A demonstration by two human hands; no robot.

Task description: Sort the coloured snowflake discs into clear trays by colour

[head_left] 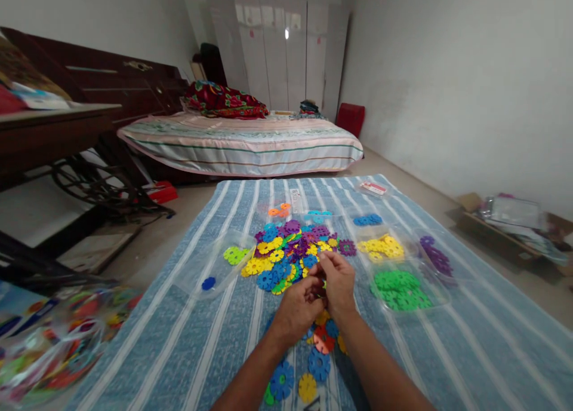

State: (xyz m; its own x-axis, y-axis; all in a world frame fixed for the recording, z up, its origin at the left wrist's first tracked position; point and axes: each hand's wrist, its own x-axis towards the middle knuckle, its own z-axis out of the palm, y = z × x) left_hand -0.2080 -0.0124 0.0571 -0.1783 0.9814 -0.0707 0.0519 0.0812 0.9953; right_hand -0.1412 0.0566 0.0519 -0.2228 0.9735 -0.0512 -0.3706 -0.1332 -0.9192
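Observation:
My left hand (299, 306) and my right hand (339, 282) meet at the near edge of a mixed heap of notched plastic discs (275, 257). Both have curled, pinching fingers, the right one's fingertips just above the left's. A bit of yellow-green shows between them; whether it is held or lies behind, I cannot tell. Under my wrists lie more loose discs, among them an orange disc (323, 339), a blue disc (319, 364) and a yellow disc (307, 388). To the right, green discs (400, 288) fill a clear tray, with yellow discs (381, 247) in another behind it.
Around the heap stand clear trays with lime discs (236, 255), orange discs (280, 210), blue discs (367, 220) and purple discs (436, 255). A striped cloth (201, 321) covers the surface. Beyond are a bed (250, 145), a sewing-machine table (54, 115) and a cardboard box (492, 238).

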